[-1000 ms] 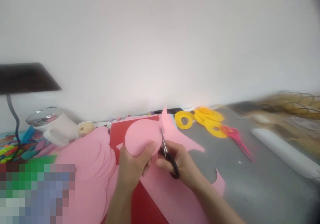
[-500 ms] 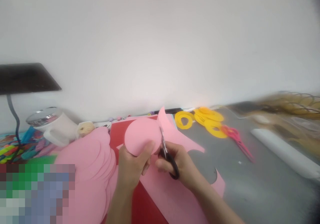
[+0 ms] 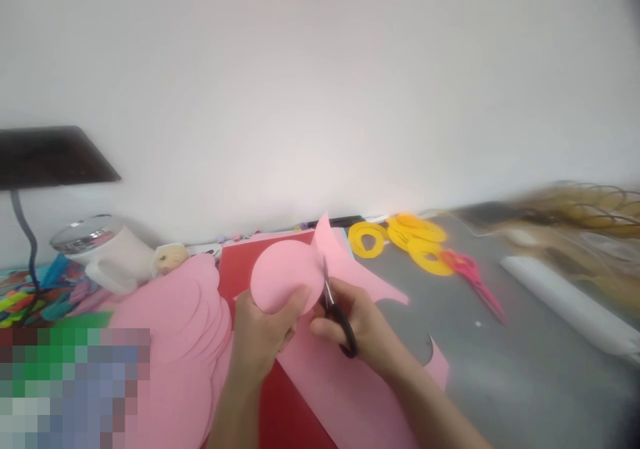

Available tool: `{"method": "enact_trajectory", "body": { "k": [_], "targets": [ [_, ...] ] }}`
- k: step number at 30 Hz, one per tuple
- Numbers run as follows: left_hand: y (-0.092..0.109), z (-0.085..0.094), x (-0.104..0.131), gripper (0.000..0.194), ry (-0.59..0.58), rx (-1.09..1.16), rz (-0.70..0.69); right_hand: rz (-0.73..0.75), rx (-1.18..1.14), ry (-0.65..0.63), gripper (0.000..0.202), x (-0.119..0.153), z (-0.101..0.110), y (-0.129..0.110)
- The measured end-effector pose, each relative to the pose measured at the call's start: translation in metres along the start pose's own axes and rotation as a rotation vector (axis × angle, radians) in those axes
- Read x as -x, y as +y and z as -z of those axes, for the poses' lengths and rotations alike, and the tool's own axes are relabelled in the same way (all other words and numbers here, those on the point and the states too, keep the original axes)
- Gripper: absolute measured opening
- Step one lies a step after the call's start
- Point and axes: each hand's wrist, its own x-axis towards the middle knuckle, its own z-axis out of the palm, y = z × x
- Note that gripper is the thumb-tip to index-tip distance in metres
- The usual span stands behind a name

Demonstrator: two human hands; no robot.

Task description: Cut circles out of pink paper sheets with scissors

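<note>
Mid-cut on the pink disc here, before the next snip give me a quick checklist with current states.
1. Left hand grips the round pink paper disc, thumb on its lower edge: ok.
2. Right hand holds the black-handled scissors, fingers through the loops: ok.
3. Blades sit at the disc's right edge, pointing up: ok.
4. Left thumb clear of the blades: ok, apart but near.
5. Disc fully freed from the pink paper sheet: cannot tell, the join is hidden by the hands.
6. Stack of cut pink discs lies left of the hands, out of the cut: ok.
</note>
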Motion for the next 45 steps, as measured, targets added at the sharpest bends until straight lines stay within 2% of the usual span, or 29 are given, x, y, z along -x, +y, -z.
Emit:
{"method": "enact_trajectory", "body": {
  "k": [19,31,45],
  "targets": [
    [-0.0019,0.0019,-0.0016,0.049,-0.016,-0.036,-0.018,0.013,-0.02,-0.021,0.045,0.0001,-0.0001,0.0007],
    [-0.0056,0.0026,-0.0033,0.048,-0.041,-0.001,-0.066,-0.004,0.019,-0.003,0.035,0.0008,0.0,0.0012],
    [-0.0057,0.0017,-0.0029,0.046,-0.01,-0.012,-0.129,-0.027,0.024,0.019,0.021,0.0021,-0.0007,0.0027]
  ]
}}
